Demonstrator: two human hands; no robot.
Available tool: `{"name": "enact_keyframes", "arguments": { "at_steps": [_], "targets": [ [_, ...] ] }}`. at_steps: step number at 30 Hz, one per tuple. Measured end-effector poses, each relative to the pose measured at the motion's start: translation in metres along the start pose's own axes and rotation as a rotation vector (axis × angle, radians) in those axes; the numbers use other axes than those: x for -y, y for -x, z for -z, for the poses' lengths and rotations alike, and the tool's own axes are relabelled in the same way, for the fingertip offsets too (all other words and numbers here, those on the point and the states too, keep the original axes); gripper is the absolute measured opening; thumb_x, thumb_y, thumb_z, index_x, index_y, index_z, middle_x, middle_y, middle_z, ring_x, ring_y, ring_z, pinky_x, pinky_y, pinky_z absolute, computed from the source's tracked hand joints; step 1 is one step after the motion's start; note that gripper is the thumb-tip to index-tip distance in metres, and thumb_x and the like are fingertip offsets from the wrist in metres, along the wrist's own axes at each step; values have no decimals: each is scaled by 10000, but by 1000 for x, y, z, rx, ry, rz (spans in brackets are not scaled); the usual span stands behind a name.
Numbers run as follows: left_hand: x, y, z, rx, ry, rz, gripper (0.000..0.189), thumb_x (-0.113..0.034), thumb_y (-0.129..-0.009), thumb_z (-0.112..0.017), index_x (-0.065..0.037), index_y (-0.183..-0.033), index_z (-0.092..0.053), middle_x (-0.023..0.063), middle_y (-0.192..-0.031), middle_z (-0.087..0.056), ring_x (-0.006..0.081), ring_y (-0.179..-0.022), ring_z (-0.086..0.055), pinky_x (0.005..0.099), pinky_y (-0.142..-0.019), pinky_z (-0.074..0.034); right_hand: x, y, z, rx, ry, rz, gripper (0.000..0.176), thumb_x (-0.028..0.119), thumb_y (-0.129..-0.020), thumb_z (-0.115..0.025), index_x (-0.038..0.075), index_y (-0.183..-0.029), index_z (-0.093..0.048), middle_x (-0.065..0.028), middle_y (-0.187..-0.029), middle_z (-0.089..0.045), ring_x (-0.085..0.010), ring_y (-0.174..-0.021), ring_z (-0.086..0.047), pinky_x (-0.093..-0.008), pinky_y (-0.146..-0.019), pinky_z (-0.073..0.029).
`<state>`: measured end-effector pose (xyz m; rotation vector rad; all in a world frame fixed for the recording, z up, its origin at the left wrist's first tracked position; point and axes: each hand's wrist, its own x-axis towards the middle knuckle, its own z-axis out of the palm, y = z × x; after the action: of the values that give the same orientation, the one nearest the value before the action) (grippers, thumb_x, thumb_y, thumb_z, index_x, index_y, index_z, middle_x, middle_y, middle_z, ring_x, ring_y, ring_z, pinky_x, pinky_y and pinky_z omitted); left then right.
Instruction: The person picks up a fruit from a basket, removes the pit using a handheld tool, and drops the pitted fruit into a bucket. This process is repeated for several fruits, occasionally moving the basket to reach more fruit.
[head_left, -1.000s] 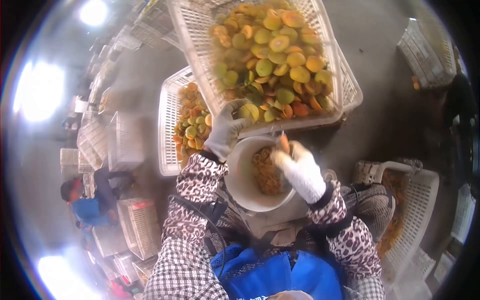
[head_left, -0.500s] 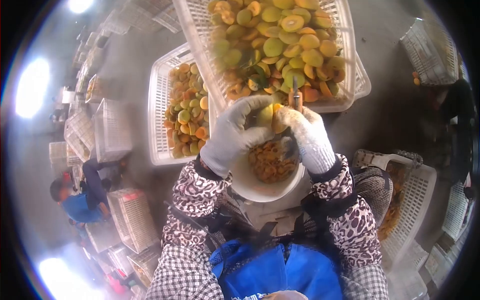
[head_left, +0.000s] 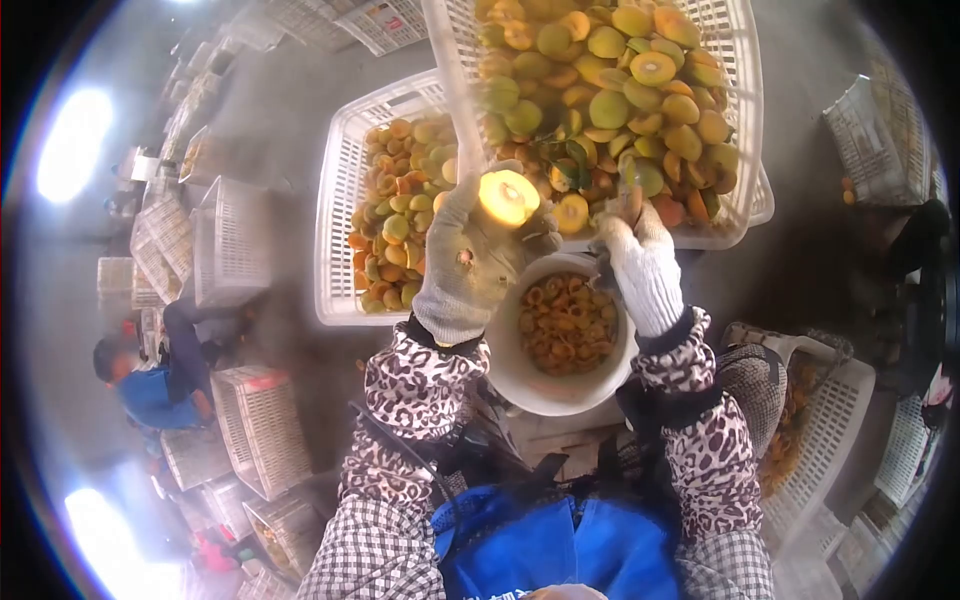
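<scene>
In my gloved left hand [head_left: 470, 255], a halved yellow peach [head_left: 509, 198] lies with its cut face up and its centre showing. The glove is worn, with a small hole over the palm. My gloved right hand [head_left: 640, 262] is closed around a small wooden-handled tool [head_left: 630, 200], whose working end is mostly hidden. Below and between the hands stands a white bucket [head_left: 560, 400] with orange, pit-like pieces [head_left: 568, 325] in it. Beyond them is a white crate [head_left: 748, 110] heaped with halved peaches [head_left: 610, 105].
A second white crate [head_left: 330, 220] of peach halves stands at the left, partly under the upper one. Another crate [head_left: 830, 430] with orange pieces is beside my right leg. Stacked crates [head_left: 262, 430] and a seated person in blue [head_left: 155, 395] are further left.
My hands have moved apart. The left has turned up, showing the peach's cut face, while the right has drawn away with the tool. The view has shifted, so the crates appear further right.
</scene>
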<state>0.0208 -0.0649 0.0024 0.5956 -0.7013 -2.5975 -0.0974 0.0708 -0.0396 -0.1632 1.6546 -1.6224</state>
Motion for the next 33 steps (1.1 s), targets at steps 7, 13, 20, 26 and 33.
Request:
{"name": "enact_keyframes", "arguments": {
  "at_steps": [7, 13, 20, 26, 33],
  "targets": [
    [11, 10, 12, -80, -537, -278, 289, -235, -1006, -494, 4, -1162, -537, 129, -987, -635, 238, -870, -641, 360, -769, -573, -1, 52, -23, 18, 635, 668, 208, 152, -870, -628, 73, -1060, -601, -160, -761, -656, -350, -661, -655, -420, -595, -524],
    [17, 17, -3, -135, -416, -126, 175, -99, -1007, -487, 31, -1103, -555, 100, -926, -656, 166, -865, -640, 286, -769, -555, -9, 55, -21, 69, 790, 680, 182, 158, -901, -624, 16, -958, -526, -201, -715, -622, -404, -625, -634, -456, -539, -500],
    [29, 20, -1, -100, -782, -282, 174, -97, -1004, -475, 33, -1070, -570, 105, -933, -655, 165, -863, -647, 289, -756, -551, -12, 54, -12, 107, 999, 685, 201, 170, -877, -604, 24, -1008, -559, -143, -701, -626, -314, -586, -633, -400, -516, -500],
    [23, 15, -12, -235, -415, -20, 379, -348, -1012, -488, 17, -1007, -589, 127, -861, -652, 217, -764, -668, 311, -704, -561, -7, 63, -18, 212, 909, 457, 265, 186, -865, -600, -10, -1041, -567, -124, -707, -628, -271, -573, -634, -366, -516, -506],
    [27, 13, -19, -299, -553, -25, 489, -455, -1003, -470, 1, -886, -603, 142, -758, -622, 233, -668, -644, 321, -625, -543, -13, 56, 1, 665, 66, -99, 315, 248, -925, -551, 1, -1120, -555, -157, -719, -632, -256, -586, -649, -348, -523, -523]
  ]
}}
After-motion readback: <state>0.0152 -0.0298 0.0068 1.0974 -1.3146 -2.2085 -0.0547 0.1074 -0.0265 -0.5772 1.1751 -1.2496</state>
